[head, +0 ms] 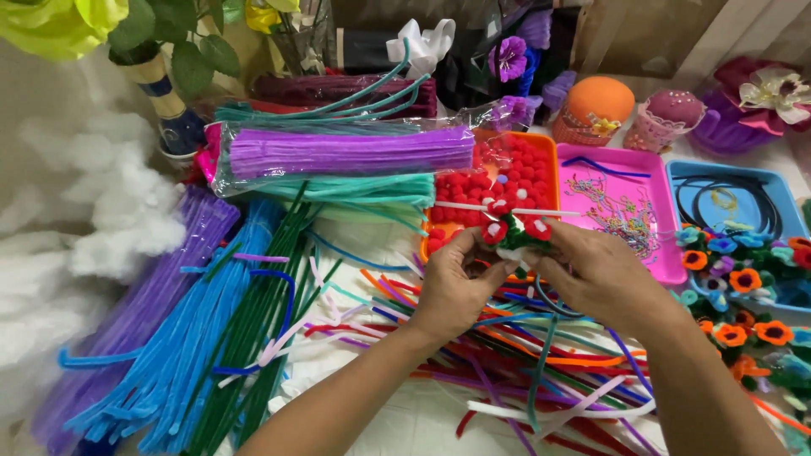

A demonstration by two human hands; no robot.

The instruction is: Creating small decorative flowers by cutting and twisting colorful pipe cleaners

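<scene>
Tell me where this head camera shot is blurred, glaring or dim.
Head view: even, soft light; both hands, left and right, and the red-and-white craft piece look slightly soft; the white stuffing is washed out; glare streaks the plastic wrap on the purple stems.

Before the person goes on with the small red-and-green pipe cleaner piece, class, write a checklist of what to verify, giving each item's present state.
1. Both hands on the piece: left hand and right hand pinch the red-and-green pipe cleaner piece. Ok.
2. Piece in clear view: fingers partly cover it. Not ok.
3. Red pom-poms close by: orange tray lies just behind the hands. Ok.
4. Loose pipe cleaners within reach under the hands. Ok.
5. Wraps on the piece tight: cannot tell.
6. White stick joined to the piece: cannot tell.
</scene>
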